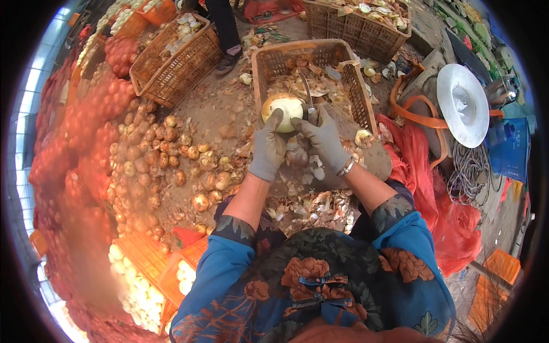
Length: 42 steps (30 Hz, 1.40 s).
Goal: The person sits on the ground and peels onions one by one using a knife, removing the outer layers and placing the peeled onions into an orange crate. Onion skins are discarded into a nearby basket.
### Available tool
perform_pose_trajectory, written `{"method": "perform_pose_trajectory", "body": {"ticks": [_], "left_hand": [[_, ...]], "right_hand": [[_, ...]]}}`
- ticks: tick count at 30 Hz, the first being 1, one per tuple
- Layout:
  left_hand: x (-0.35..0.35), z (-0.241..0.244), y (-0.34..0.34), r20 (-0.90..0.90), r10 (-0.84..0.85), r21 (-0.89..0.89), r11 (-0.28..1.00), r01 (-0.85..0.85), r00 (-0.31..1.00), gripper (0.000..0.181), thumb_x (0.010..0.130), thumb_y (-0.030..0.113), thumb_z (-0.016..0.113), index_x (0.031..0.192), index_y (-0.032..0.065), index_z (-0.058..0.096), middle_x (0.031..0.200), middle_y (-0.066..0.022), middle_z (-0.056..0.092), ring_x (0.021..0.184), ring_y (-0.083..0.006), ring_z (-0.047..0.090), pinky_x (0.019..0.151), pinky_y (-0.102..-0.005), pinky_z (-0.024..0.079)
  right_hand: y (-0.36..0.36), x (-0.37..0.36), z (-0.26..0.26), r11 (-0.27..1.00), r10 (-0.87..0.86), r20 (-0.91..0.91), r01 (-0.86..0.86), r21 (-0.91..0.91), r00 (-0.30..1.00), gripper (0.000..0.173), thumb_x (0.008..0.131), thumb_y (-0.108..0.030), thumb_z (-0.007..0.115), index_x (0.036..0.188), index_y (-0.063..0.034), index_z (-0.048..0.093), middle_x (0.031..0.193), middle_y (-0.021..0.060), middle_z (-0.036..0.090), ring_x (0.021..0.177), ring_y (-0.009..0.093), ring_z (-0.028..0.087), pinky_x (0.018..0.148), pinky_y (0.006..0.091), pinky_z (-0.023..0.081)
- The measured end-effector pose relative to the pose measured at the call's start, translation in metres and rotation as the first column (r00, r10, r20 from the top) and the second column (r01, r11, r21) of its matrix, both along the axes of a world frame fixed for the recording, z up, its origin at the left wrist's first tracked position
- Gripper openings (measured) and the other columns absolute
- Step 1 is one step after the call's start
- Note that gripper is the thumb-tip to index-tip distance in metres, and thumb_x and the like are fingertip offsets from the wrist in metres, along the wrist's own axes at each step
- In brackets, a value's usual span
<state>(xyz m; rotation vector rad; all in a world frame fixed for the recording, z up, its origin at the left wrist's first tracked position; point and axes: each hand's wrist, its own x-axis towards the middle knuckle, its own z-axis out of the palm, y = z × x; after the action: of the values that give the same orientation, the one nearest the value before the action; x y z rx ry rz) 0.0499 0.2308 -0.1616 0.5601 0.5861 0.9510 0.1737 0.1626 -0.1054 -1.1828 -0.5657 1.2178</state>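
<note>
A large, partly peeled onion (pixel 288 112) is held in front of me over a plastic crate (pixel 354 81) with onion skins in it. My left hand (pixel 269 148), in a grey work glove, grips the onion from the near left side, thumb on its pale flesh. My right hand (pixel 324 137), gloved too, holds a knife (pixel 307 88) with its blade pointing away from me, and its thumb touches the onion's right side. The fingers behind the onion are hidden. Loose onion skins (pixel 319 210) lie on the ground below my hands.
Unpeeled onions (pixel 146 158) are heaped on the ground at left, beside red mesh sacks (pixel 85 141). Peeled onions (pixel 137 287) fill crates at lower left. More crates (pixel 182 60) stand ahead, near another person's leg (pixel 223 25). A white hat (pixel 463 105) and rope (pixel 469 171) are at right.
</note>
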Motion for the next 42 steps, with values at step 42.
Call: {"method": "perform_pose_trajectory", "body": {"ticks": [42], "left_hand": [[-0.023,0.006,0.009,0.101,-0.136,-0.154,0.977,0.150,0.986,0.049,0.095,0.041,0.054,0.128,0.0045,0.051,0.116,-0.0134,0.062,0.098,-0.0288,0.063,0.073,-0.0505,0.055]], "right_hand": [[0.022,0.010,-0.009,0.993,-0.065,0.810,0.118,-0.005,0.582,0.025,0.075,-0.019,0.070,0.082,-0.0023,0.053,0.069,0.0143,0.059,0.062,0.030,0.060,0.058,0.0385,0.047]]}}
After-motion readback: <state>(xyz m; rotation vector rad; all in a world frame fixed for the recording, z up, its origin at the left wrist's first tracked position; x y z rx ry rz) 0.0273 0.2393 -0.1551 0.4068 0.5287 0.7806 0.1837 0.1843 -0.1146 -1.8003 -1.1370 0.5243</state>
